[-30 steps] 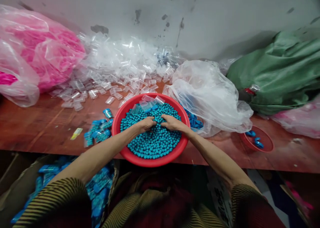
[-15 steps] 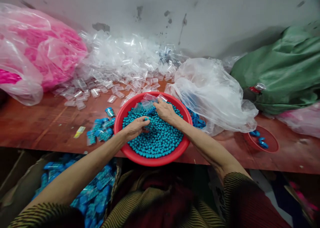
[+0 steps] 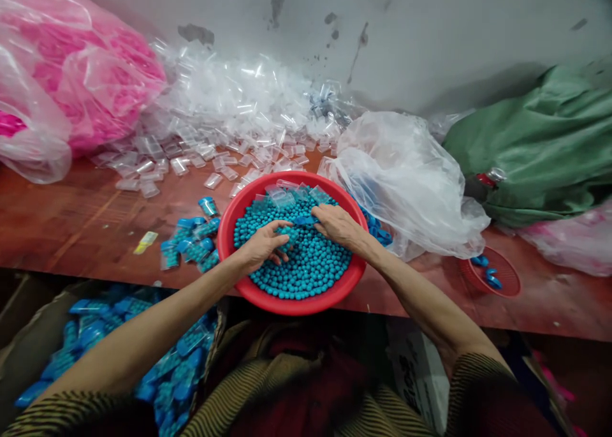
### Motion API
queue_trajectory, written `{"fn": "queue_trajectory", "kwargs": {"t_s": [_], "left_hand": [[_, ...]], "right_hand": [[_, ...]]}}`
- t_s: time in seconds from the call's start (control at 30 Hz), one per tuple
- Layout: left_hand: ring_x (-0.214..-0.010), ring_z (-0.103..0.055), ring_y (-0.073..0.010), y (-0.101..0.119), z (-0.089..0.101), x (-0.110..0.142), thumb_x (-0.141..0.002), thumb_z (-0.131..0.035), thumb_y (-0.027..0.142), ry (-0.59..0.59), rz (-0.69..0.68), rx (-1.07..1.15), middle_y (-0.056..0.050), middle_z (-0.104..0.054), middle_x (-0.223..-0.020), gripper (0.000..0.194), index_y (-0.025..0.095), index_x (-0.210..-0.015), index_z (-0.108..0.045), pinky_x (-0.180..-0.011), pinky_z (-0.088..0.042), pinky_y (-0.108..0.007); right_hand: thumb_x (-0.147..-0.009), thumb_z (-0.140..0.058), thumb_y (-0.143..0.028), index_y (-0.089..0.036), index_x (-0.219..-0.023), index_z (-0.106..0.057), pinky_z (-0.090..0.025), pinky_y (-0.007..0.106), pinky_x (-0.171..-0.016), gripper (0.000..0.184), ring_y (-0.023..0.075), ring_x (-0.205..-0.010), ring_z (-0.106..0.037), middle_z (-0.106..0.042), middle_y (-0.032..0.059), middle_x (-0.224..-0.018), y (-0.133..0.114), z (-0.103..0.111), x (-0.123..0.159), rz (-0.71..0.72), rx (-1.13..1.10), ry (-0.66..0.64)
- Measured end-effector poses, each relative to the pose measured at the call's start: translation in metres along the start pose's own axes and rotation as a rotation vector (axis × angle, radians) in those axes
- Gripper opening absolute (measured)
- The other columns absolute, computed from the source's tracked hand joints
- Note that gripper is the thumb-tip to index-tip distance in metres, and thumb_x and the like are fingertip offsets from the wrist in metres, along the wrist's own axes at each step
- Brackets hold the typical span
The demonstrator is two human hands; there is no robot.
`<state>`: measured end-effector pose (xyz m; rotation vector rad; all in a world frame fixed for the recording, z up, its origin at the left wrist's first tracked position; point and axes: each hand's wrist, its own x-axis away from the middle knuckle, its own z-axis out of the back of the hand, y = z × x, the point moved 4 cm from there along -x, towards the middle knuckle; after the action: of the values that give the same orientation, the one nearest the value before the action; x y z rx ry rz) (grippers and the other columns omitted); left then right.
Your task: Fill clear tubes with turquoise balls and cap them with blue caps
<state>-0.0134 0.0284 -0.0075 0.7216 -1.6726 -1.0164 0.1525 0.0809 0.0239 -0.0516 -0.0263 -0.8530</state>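
A red basin (image 3: 299, 306) full of round blue beads (image 3: 306, 274) stands at the table's front edge. Over the beads, my left hand (image 3: 261, 249) is closed around a small clear container (image 3: 287, 237) that looks filled with blue beads. My right hand (image 3: 338, 225) pinches a blue cap (image 3: 305, 220) by its right end, close to the container's upper end; whether the two touch I cannot tell. Several clear containers (image 3: 281, 198) lie on the beads at the basin's far side. Left of the basin sits a cluster of capped, bead-filled containers (image 3: 191, 236).
Behind the basin is a heap of clear containers (image 3: 229, 105). A pink-filled bag (image 3: 105, 73) stands left; a white plastic bag (image 3: 406, 175) and green sack (image 3: 535, 150) lie right. A red basket (image 3: 511, 277) holds blue pieces. Below left, a box contains filled containers (image 3: 90, 325).
My right hand has drawn back from the clear containers at the basin's far side and now holds the blue cap beside the container. My left hand stays nearly in place.
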Motion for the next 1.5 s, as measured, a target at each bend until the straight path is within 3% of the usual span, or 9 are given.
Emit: {"fn": "queue_trajectory", "kwargs": {"t_s": [0.17,0.43,0.53,0.67,0.8,0.9,1.07,1.3,1.5], "left_hand": [[-0.052,-0.057,-0.0106,0.000,-0.002,-0.003,-0.073,-0.059,0.025,0.075,-0.144,-0.131,0.004,-0.051,-0.068,0.035,0.018,-0.106,-0.051,-0.039,-0.042,-0.019],[-0.050,-0.058,-0.0103,-0.002,-0.012,0.007,-0.072,-0.062,0.033,-0.072,-0.098,-0.001,0.002,-0.055,-0.075,0.037,0.018,-0.102,-0.046,-0.039,-0.042,-0.020],[-0.044,-0.053,-0.0074,-0.003,-0.014,0.008,-0.071,-0.062,0.032,-0.031,-0.121,-0.034,0.005,-0.052,-0.071,0.035,0.018,-0.099,-0.047,-0.035,-0.037,-0.017],[-0.039,-0.048,-0.0048,-0.004,-0.012,0.007,-0.072,-0.058,0.028,0.047,-0.135,-0.096,0.006,-0.049,-0.070,0.028,0.017,-0.096,-0.047,-0.031,-0.032,-0.015],[-0.039,-0.047,-0.0039,0.001,-0.003,0.011,-0.074,-0.056,0.027,0.074,-0.142,-0.141,0.005,-0.051,-0.070,0.025,0.017,-0.095,-0.049,-0.032,-0.030,-0.015],[-0.040,-0.049,-0.0059,0.006,0.001,0.015,-0.073,-0.059,0.028,0.045,-0.152,-0.191,0.004,-0.055,-0.070,0.026,0.017,-0.096,-0.050,-0.032,-0.030,-0.016],[-0.048,-0.058,-0.0097,0.005,-0.008,0.018,-0.072,-0.063,0.031,-0.016,-0.106,-0.121,0.001,-0.061,-0.070,0.029,0.017,-0.094,-0.049,-0.040,-0.039,-0.018],[-0.043,-0.055,-0.0084,0.007,-0.009,0.023,-0.072,-0.064,0.038,-0.025,-0.127,-0.025,0.001,-0.061,-0.069,0.036,0.017,-0.095,-0.047,-0.035,-0.032,-0.016],[-0.047,-0.059,-0.0115,0.006,-0.016,0.023,-0.069,-0.068,0.042,-0.054,-0.119,0.099,0.001,-0.062,-0.069,0.042,0.017,-0.094,-0.045,-0.037,-0.038,-0.018]], "right_hand": [[-0.081,-0.056,-0.014,-0.014,-0.095,-0.058,-0.038,0.027,-0.075,0.014,0.0167,-0.083,-0.053,-0.058,0.0064,-0.089,-0.012,0.009,0.012,0.070,-0.368,0.084],[-0.085,-0.050,-0.025,-0.017,-0.090,-0.054,-0.040,0.024,-0.065,0.010,0.0112,-0.068,-0.050,-0.054,-0.0023,-0.074,-0.021,-0.010,0.010,-0.040,-0.944,0.175],[-0.088,-0.049,-0.029,-0.017,-0.096,-0.055,-0.041,0.025,-0.064,0.016,0.0118,-0.064,-0.051,-0.055,-0.0030,-0.069,-0.024,-0.013,0.011,-0.110,-0.947,0.208],[-0.087,-0.051,-0.024,-0.015,-0.107,-0.059,-0.044,0.031,-0.082,0.023,0.0172,-0.089,-0.058,-0.064,0.0072,-0.096,-0.035,-0.011,0.016,-0.040,-0.812,0.282],[-0.087,-0.052,-0.022,-0.017,-0.112,-0.061,-0.045,0.033,-0.084,0.028,0.0184,-0.091,-0.060,-0.066,0.0089,-0.099,-0.035,-0.013,0.029,0.070,-0.696,0.163],[-0.085,-0.055,-0.024,-0.017,-0.108,-0.063,-0.047,0.032,-0.080,0.025,0.0175,-0.086,-0.061,-0.067,0.0067,-0.093,-0.026,-0.010,0.036,0.013,-0.711,0.150],[-0.085,-0.055,-0.022,-0.015,-0.116,-0.056,-0.046,0.034,-0.083,0.032,0.0191,-0.092,-0.058,-0.063,0.0104,-0.101,-0.030,-0.002,0.032,-0.078,-0.650,0.362],[-0.091,-0.045,-0.025,-0.018,-0.112,-0.061,-0.047,0.028,-0.073,0.028,0.0161,-0.077,-0.062,-0.068,0.0056,-0.087,-0.043,-0.007,0.034,-0.057,-0.670,0.222],[-0.092,-0.035,-0.020,-0.012,-0.124,-0.055,-0.050,0.031,-0.075,0.038,0.0176,-0.083,-0.062,-0.068,0.0104,-0.095,-0.042,0.003,0.037,-0.098,-0.718,0.348]]}}
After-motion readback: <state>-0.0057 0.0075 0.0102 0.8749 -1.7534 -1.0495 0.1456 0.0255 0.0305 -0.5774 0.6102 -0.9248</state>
